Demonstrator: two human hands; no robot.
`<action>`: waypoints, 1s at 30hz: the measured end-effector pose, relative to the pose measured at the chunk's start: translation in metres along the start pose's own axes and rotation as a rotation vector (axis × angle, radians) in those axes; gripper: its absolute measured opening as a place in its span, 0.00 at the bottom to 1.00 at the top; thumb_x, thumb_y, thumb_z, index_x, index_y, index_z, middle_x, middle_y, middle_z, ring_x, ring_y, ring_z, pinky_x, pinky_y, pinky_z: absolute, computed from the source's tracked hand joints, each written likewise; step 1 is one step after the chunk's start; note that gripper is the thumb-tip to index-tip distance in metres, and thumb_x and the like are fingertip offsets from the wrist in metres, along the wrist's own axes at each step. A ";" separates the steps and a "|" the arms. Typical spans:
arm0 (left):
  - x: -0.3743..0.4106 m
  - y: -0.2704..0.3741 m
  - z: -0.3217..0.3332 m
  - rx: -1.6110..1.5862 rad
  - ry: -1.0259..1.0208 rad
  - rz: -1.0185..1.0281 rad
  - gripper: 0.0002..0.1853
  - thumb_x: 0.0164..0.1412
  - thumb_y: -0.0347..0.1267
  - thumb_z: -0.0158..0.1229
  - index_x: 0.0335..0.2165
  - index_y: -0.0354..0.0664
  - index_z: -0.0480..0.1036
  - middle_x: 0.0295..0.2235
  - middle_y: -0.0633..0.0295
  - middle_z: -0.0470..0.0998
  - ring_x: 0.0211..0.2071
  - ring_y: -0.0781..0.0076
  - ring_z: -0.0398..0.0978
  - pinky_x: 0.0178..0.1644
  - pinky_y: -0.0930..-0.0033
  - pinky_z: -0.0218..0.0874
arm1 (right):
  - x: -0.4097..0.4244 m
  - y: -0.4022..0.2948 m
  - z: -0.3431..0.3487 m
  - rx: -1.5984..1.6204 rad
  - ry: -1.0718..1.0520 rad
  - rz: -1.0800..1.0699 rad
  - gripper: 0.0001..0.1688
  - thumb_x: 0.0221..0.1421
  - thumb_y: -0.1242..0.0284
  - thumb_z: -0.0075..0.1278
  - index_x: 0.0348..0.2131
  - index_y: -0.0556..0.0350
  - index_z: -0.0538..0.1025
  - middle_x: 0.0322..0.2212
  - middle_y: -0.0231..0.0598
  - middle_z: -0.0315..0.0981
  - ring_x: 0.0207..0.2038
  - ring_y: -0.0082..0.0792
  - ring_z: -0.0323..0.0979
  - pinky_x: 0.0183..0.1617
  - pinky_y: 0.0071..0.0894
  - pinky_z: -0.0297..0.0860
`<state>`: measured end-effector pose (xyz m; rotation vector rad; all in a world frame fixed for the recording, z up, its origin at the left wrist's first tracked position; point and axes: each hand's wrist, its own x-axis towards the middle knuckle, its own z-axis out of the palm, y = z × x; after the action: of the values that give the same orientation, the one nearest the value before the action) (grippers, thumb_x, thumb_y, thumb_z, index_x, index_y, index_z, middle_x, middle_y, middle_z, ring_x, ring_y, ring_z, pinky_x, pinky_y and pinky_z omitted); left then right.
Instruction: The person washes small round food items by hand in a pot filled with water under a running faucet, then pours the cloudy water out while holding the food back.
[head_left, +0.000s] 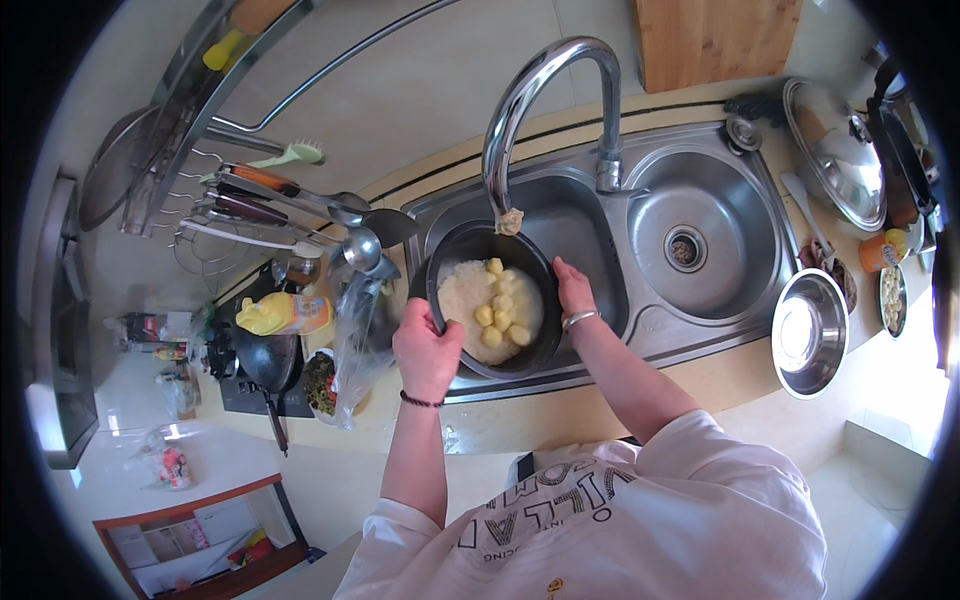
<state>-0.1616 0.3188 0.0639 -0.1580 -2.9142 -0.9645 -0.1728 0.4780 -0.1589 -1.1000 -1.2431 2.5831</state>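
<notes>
A dark round cooking pot (550, 330) is tilted over the left basin of the steel sink (592, 225). White rice (461, 296) lies on its left side, with yellowish peeled chunks (491, 336), probably potato, and some cloudy liquid on the right. My left hand (427, 345) grips the pot's near-left rim, thumb inside and fingers outside. Against the pot's outer right wall rests my right hand (574, 289), fingers held together. Just beyond the pot's far rim hangs the cloth-wrapped mouth of the chrome faucet (510, 221); I see no water running.
The sink's round right basin (705, 210) has a drain strainer. To the right are a steel bowl (810, 334) and a domed lid (840, 154). Leftward, ladles (361, 249) hang near a yellow bottle (285, 313), a plastic bag (356, 345) and a wok (266, 360).
</notes>
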 end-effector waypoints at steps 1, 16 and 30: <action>0.002 -0.022 0.009 -0.032 -0.002 -0.050 0.10 0.36 0.26 0.55 0.18 0.38 0.60 0.12 0.57 0.65 0.15 0.65 0.65 0.20 0.68 0.57 | 0.008 -0.006 -0.001 -0.166 0.048 -0.140 0.23 0.50 0.59 0.41 0.32 0.64 0.71 0.27 0.42 0.71 0.29 0.35 0.68 0.34 0.31 0.63; -0.021 -0.146 0.175 -0.792 -0.279 -0.785 0.14 0.43 0.24 0.54 0.29 0.38 0.57 0.25 0.57 0.64 0.20 0.65 0.68 0.23 0.62 0.68 | 0.019 -0.085 -0.017 -1.288 -0.076 -0.801 0.16 0.43 0.69 0.45 0.33 0.61 0.70 0.34 0.51 0.66 0.39 0.48 0.63 0.42 0.37 0.60; -0.024 -0.143 0.190 -1.166 -0.495 -1.258 0.23 0.44 0.27 0.51 0.41 0.37 0.55 0.42 0.47 0.59 0.34 0.44 0.66 0.32 0.48 0.66 | -0.069 -0.131 -0.036 -1.682 0.230 -0.837 0.05 0.45 0.72 0.43 0.24 0.55 0.68 0.24 0.46 0.68 0.27 0.43 0.67 0.26 0.38 0.65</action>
<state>-0.1606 0.3168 -0.1754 1.7093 -1.9983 -2.9136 -0.1292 0.5656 -0.0420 -0.5099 -2.8530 0.4478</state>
